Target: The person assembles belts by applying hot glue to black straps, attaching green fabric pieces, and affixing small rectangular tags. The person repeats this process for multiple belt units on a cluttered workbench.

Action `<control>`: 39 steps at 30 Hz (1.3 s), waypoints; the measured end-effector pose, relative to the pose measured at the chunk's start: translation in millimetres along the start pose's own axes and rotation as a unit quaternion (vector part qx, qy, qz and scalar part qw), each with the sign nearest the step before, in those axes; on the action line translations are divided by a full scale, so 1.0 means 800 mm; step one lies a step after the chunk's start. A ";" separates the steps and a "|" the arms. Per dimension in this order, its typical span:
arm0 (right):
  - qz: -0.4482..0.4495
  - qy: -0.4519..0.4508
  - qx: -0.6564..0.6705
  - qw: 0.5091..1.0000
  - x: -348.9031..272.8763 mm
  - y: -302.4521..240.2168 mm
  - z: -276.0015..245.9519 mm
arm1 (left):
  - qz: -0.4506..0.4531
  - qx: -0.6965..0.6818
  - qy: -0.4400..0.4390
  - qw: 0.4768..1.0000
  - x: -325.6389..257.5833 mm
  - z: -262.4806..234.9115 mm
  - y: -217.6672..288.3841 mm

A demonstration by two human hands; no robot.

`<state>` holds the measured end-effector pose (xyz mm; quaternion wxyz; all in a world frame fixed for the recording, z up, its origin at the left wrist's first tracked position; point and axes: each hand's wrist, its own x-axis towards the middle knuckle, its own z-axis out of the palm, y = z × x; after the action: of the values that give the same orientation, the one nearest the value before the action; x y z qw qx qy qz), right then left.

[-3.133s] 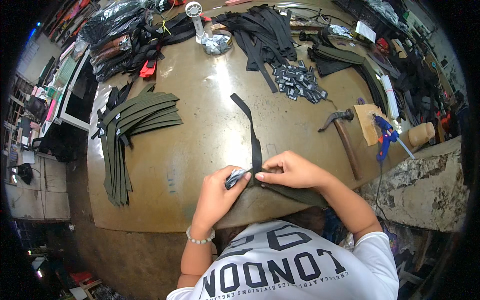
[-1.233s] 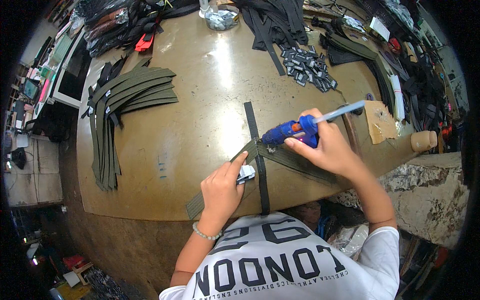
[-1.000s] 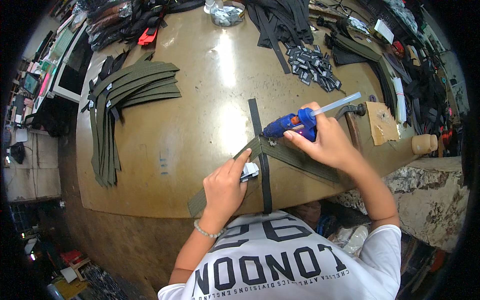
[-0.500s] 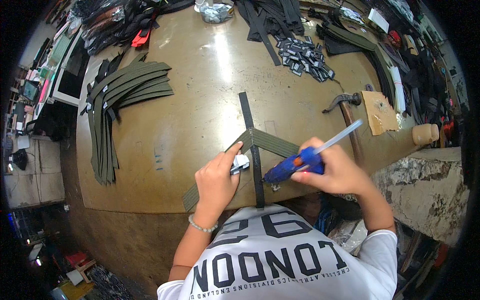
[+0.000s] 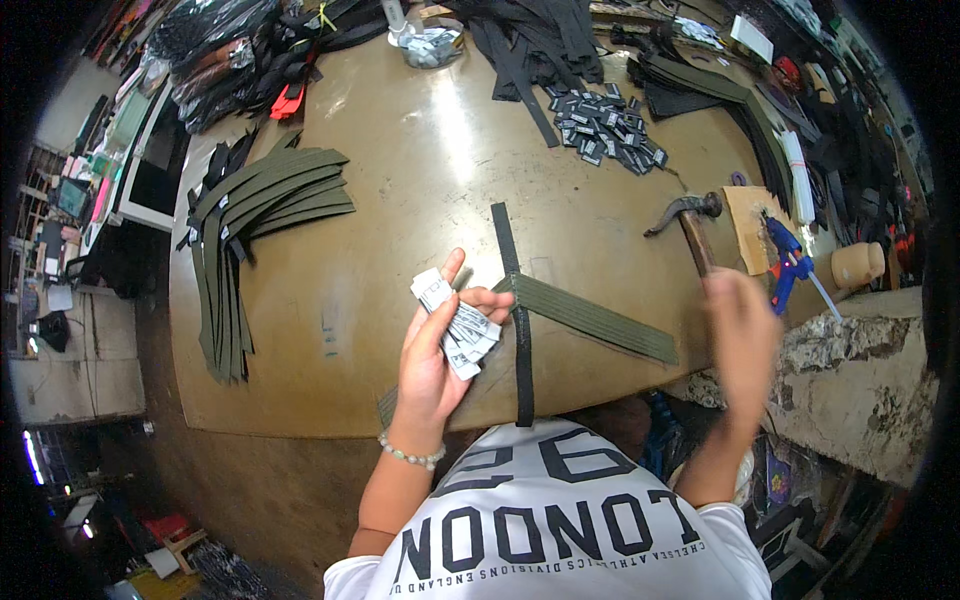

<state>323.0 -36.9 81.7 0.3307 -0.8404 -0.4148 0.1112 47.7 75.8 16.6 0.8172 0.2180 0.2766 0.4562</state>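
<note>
Several small white labels with dark print (image 5: 460,325) lie fanned in my left hand (image 5: 425,365), its palm turned up and the thumb pressing on them. Beside its fingertips, an olive ribbed strap (image 5: 595,315) lies bent at an angle, partly hidden behind my hand. A narrow black strip (image 5: 522,365) crosses it at the bend and runs to the table's near edge. My right hand (image 5: 742,320) is smeared by motion over the lower end of the hammer handle (image 5: 697,245); its grip cannot be made out. A blue glue gun (image 5: 788,265) with a clear stick rests to its right.
On the table (image 5: 390,210) an olive strap pile (image 5: 270,200) lies at left and small black tags (image 5: 605,125) at the back. A clear tub (image 5: 432,48) stands at the far edge. At right are a cardboard piece (image 5: 745,215), a tan roll (image 5: 857,265) and a rough ledge (image 5: 860,350).
The glue gun has left my right hand and now lies on the right by the cardboard. My left hand has turned palm up, lifting the labels off the strap. My right hand has moved right.
</note>
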 end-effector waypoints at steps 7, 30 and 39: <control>0.101 -0.397 0.547 0.730 -0.050 -0.084 0.154 | 0.051 0.049 -0.034 0.997 -0.014 0.017 -0.006; 0.030 -0.274 0.571 0.773 -0.031 -0.036 0.132 | -0.013 0.240 0.069 0.968 -0.021 0.011 -0.006; 0.210 -0.436 0.704 0.519 -0.033 -0.016 0.147 | -0.077 0.255 -0.015 0.964 -0.010 0.034 -0.021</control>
<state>243.9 2.6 -0.9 0.5590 -0.2423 -0.1046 0.7860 72.1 58.0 28.9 0.7715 0.4039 0.3873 0.3027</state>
